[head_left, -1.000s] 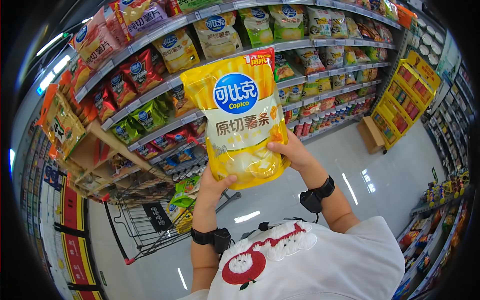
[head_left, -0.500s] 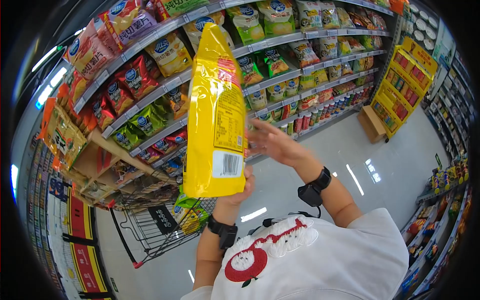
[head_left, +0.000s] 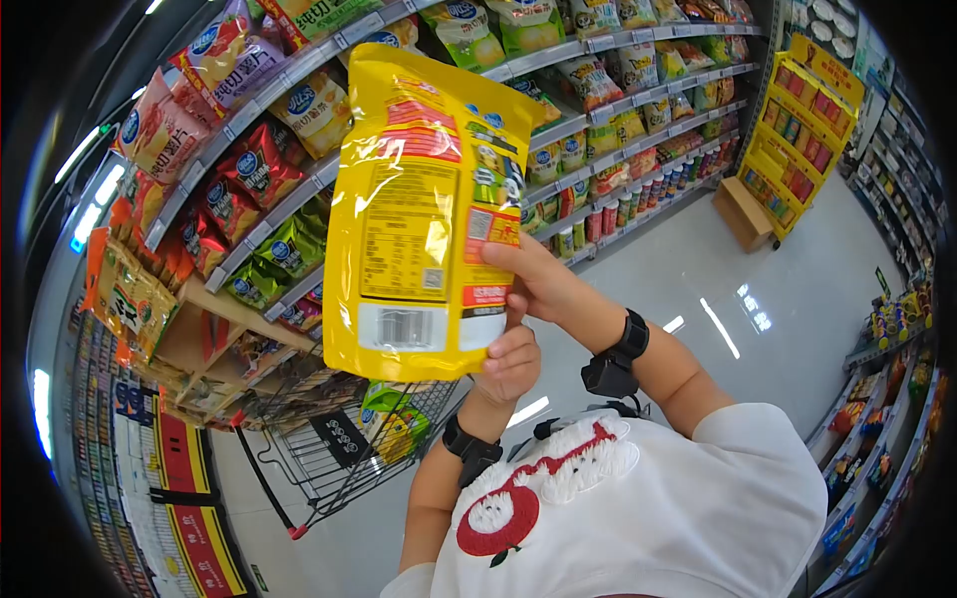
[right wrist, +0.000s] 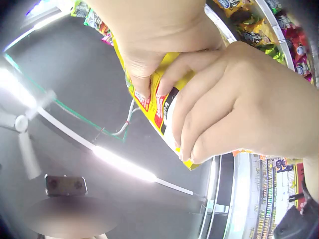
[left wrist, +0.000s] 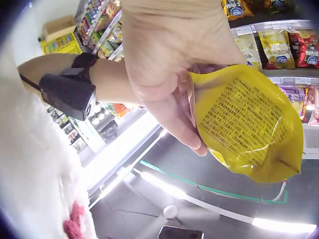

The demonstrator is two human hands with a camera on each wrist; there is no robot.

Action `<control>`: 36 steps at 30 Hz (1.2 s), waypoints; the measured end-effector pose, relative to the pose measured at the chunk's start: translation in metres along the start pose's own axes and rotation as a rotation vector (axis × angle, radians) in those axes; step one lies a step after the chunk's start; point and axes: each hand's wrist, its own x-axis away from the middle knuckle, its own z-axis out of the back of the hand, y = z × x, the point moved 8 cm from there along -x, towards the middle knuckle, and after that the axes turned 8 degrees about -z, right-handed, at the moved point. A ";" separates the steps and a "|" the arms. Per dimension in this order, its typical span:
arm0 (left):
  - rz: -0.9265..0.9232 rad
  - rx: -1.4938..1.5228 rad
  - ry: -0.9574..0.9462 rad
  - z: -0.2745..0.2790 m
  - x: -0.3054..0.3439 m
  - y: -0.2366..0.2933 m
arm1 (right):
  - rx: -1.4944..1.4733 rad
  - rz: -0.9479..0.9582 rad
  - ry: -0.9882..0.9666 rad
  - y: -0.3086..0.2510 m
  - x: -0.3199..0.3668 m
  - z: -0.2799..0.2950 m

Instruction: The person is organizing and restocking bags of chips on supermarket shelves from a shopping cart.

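A yellow snack bag (head_left: pixel 399 229) is held upright, its printed back with a barcode facing the head camera. The left hand (head_left: pixel 510 367) grips its lower right corner, fingers curled on the edge. Just above, the right hand (head_left: pixel 538 277) pinches the right edge, thumb on the printed side. In the left wrist view the bag's printed bottom (left wrist: pixel 244 124) shows beside the left hand (left wrist: pixel 174 74). Both hands meet at the bag in the right wrist view, the left hand (right wrist: pixel 239 99) below the right hand (right wrist: pixel 159 35).
Shelves of snack bags (head_left: pixel 264 164) curve behind the held bag. A wire shopping cart (head_left: pixel 329 448) with green and yellow packs stands at the lower left. Further right are a yellow display rack (head_left: pixel 805 130), a cardboard box (head_left: pixel 741 214) and more shelves (head_left: pixel 877 448).
The bag has turned from its front, past its side, to its back and moved left. The right hand let go during the turn and now holds the right edge again.
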 end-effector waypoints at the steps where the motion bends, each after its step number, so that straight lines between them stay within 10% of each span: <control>1: 0.001 0.050 -0.021 -0.004 -0.002 0.000 | 0.049 0.014 0.031 -0.002 -0.001 -0.002; 36: 0.030 0.073 -0.047 -0.012 -0.011 -0.017 | 0.185 0.029 0.122 -0.013 0.004 0.002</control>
